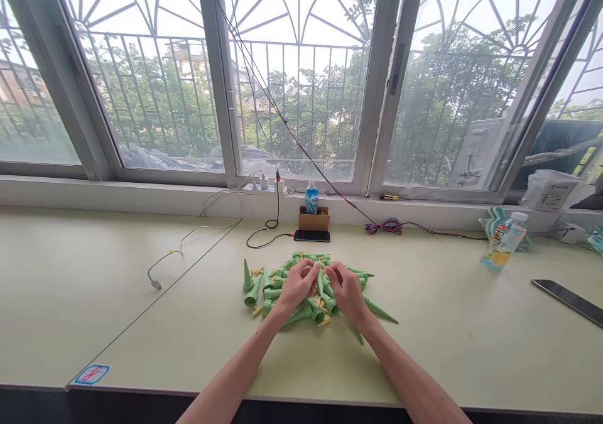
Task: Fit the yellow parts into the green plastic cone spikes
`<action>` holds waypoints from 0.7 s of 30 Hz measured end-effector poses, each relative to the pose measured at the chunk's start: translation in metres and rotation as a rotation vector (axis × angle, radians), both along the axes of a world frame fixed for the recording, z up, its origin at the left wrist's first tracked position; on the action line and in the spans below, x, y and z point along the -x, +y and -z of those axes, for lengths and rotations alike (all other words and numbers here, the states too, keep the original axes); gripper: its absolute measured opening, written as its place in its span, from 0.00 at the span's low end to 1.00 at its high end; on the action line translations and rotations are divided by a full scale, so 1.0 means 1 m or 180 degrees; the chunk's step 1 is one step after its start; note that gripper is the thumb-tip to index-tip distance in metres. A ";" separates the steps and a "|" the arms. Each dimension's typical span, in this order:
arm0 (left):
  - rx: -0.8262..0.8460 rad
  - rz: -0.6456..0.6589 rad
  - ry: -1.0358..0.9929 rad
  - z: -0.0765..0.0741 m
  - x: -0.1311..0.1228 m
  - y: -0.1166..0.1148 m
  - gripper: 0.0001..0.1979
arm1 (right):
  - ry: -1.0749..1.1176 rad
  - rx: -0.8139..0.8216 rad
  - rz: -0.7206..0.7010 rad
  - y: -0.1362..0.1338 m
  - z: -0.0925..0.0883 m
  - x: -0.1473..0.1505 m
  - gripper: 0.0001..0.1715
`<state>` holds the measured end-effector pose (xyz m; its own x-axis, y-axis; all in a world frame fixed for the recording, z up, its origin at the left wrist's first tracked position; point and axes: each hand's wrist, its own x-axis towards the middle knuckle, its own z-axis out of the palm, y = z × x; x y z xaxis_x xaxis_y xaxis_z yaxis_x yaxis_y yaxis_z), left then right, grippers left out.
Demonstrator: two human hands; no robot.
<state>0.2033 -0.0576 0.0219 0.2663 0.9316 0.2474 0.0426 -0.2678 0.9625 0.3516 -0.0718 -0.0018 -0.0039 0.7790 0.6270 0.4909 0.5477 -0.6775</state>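
Observation:
My left hand (300, 281) is closed, its fingertips and thumb round a green plastic cone-shaped spike (320, 282). Just to its right, my right hand (347, 288) is pinched close to the same spike; whatever is between those fingers is too small to make out. Under and around both hands lies a heap of similar green spikes with ribbed collars. One green spike (247, 277) stands point up at the heap's left side, while another long spike (382, 311) points out to the right. Small yellow plastic pieces (324, 322) are scattered among them.
Behind the heap lies a phone (311, 236) on a cable, before a cardboard box (315, 218) with a blue-labelled bottle (311, 198). Another bottle (504, 243) and a dark flat device (570, 301) are at right. A white cable (164, 257) lies left; coiled wires (384, 226) sit near the sill.

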 end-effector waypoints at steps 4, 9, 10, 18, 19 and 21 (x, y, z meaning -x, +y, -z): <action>-0.0228 0.0044 0.0118 0.002 0.001 0.001 0.17 | 0.0023 0.0016 -0.0004 0.001 0.001 0.000 0.19; -0.0710 -0.0109 0.0421 0.004 0.003 0.001 0.15 | 0.0070 0.0037 -0.0037 0.002 0.002 -0.001 0.20; -0.0807 -0.0172 0.0491 0.004 0.003 0.000 0.15 | 0.0075 0.0040 -0.0033 0.002 0.002 -0.001 0.20; -0.1188 -0.0218 0.0878 0.006 0.001 -0.004 0.16 | 0.0098 0.0051 0.0120 0.003 0.004 -0.002 0.22; -0.1226 -0.0226 0.0923 0.006 0.000 -0.004 0.16 | 0.0099 0.0052 0.0146 0.003 0.004 -0.002 0.23; -0.1303 -0.0248 0.1019 0.007 0.000 -0.005 0.16 | 0.0090 0.0046 0.0192 0.004 0.005 -0.002 0.23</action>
<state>0.2030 -0.0622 0.0154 0.3221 0.7957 0.5130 0.3521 -0.6037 0.7153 0.3535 -0.0680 -0.0069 0.0610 0.7862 0.6149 0.5033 0.5078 -0.6991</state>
